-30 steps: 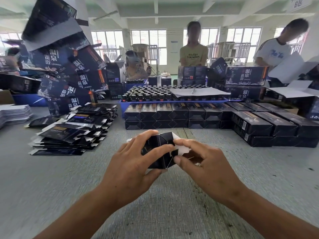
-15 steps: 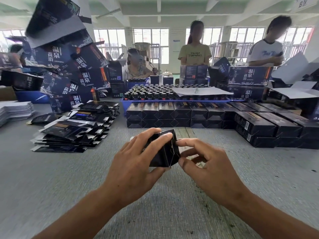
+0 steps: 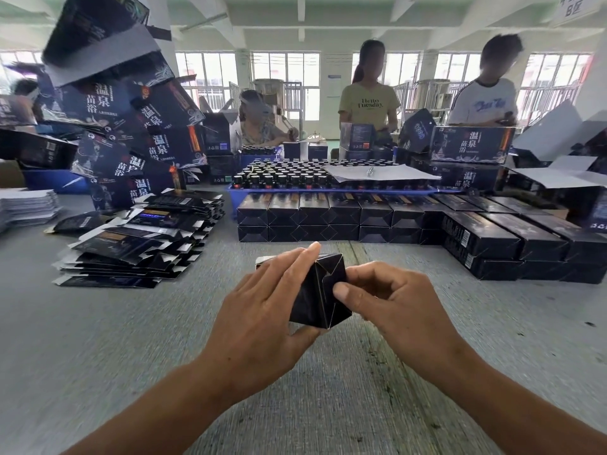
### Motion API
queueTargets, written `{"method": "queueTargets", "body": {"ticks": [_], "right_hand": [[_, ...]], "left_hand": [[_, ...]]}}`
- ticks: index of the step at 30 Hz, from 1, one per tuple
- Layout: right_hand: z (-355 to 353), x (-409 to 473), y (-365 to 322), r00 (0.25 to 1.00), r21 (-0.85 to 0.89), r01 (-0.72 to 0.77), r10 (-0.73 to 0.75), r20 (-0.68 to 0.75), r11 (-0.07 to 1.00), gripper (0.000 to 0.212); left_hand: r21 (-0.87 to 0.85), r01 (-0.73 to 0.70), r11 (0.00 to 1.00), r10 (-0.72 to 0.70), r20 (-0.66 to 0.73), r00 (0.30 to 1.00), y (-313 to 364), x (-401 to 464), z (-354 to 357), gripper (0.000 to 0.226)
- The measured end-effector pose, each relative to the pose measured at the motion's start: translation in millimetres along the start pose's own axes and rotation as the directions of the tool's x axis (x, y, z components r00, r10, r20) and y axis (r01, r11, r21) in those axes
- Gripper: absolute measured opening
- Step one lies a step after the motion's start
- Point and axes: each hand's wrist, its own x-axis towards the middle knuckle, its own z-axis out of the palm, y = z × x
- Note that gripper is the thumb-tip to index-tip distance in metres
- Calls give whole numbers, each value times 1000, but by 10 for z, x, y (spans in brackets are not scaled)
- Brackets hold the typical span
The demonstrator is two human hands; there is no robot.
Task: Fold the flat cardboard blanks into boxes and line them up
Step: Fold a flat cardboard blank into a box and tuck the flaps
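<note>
You hold the half-formed box (image 3: 320, 290) just above the tabletop (image 3: 98, 339), end toward you, so its flaps face your fingers. Your left hand (image 3: 262, 310) wraps its side to keep it square, while your right hand (image 3: 387, 300) grasps the opposite side, thumb pressing the end flap in. Beyond the box the finished rows (image 3: 328, 218) await it; the flat blanks (image 3: 138, 244) lie to its left.

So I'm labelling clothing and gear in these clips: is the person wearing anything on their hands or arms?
Nothing shows. The left hand and right hand are bare: no gloves, rings, watch or wristband. Both forearms are uncovered up to the frame's bottom edge, so no sleeve is in view; what is worn higher up cannot be told.
</note>
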Motion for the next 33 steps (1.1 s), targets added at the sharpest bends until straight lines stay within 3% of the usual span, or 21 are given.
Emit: {"method": "queueTargets", "body": {"ticks": [5, 12, 17, 20, 23, 25, 27, 29, 31, 33], "right_hand": [[10, 0, 1, 998, -63, 1, -5, -63, 998, 8], [-23, 3, 11, 1000, -37, 14, -15, -3, 999, 14], [25, -32, 35, 997, -82, -13, 19, 73, 997, 64], [42, -12, 54, 998, -66, -52, 55, 44, 996, 61], [-15, 55, 82, 990, 60, -140, 141, -7, 988, 64], [-57, 93, 107, 980, 146, -199, 199, 14, 969, 65], [-68, 101, 123, 971, 188, -240, 233, 57, 952, 58], [-51, 83, 128, 963, 166, -258, 240, 121, 952, 55], [-24, 59, 120, 953, 69, -252, 235, 189, 965, 57], [-4, 39, 110, 937, 16, -254, 242, 252, 967, 59]], "left_hand": [[9, -25, 1000, 25, 4, 1000, 8, -16, 27, 100], [-13, -19, 1000, 19, -27, 999, 4, -8, 24, 92], [-30, -71, 997, 71, 15, 997, -16, -11, 51, 89], [-20, -137, 990, 138, 38, 990, -24, -19, 82, 87], [-17, -58, 998, 57, -28, 998, -19, -11, 81, 87], [-95, 97, 991, -108, -118, 987, -17, -3, 60, 74], [-313, 298, 902, -344, -102, 933, -21, 30, 6, 66], [-562, 464, 685, -529, 54, 847, -38, 75, -38, 80], [-708, 540, 455, -584, 221, 781, -79, 113, -55, 88], [-783, 535, 317, -565, 297, 770, -106, 129, -61, 85]]}}
